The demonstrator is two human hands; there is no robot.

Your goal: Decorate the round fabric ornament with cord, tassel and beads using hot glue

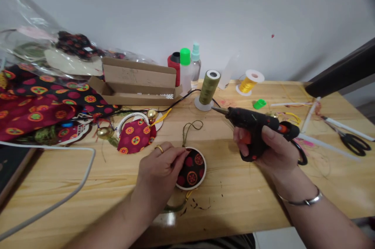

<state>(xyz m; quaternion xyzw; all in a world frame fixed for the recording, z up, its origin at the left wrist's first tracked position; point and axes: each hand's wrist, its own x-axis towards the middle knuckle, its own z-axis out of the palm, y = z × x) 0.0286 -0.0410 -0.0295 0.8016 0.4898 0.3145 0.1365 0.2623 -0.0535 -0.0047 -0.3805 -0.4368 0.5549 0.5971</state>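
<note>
My right hand [278, 157] grips a black glue gun [252, 120], raised above the table with its nozzle pointing left. Close in front of me lies a round white-rimmed ornament [191, 172], faced with dark patterned fabric. At its upper left edge, the fingers of my left hand [159, 167] are pinched together; exactly what lies between the fingertips is hidden. A green cord loop [190, 128] extends from the ornament's top, and a yellow cord [189, 194] shows below it. The nozzle is well apart from the ornament.
Red patterned fabric [134, 135] and gold bells [105, 132] lie left, near a cardboard box [137, 81]. A green thread cone [209, 88], bottles [185, 71] and a yellow cord spool [249, 83] stand behind. Scissors [353, 141] and glue sticks [331, 145] lie right. A white cable [84, 182] crosses the left side.
</note>
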